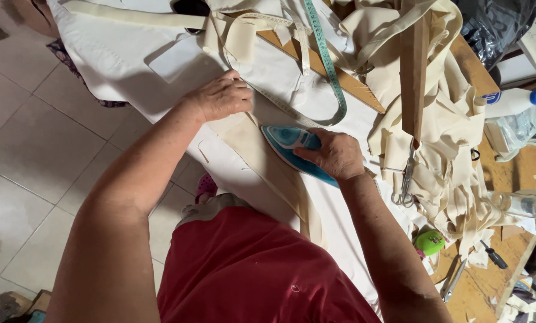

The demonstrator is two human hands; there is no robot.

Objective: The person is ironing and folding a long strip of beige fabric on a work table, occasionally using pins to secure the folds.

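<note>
Here the blue-and-white iron [295,152], smooth plastic with a pointed nose, lies flat on a long cream fabric strip [262,161] that runs diagonally across the white cloth [130,60] covering the counter [501,173]. The right hand [333,154] has its grip closed over the iron's back end, fingers curled across the top. Just beyond the iron's nose, the left hand [223,96] lies flat and spread on the strip, palm down, holding nothing, only pressing the fabric.

Past the iron's far side a teal measuring tape [330,69] curves across the cloth, thin and ribbon-like. To the right of the iron sits a rumpled heap of cream fabric offcuts [447,137], soft and creased, with metal scissors [406,179] resting at its edge and a flat brown board [414,66] standing above them. Farther right of the iron are a round green object [430,242], a clear plastic bottle [522,204] and a white bottle with a blue cap [516,100] on the bare wood.
</note>
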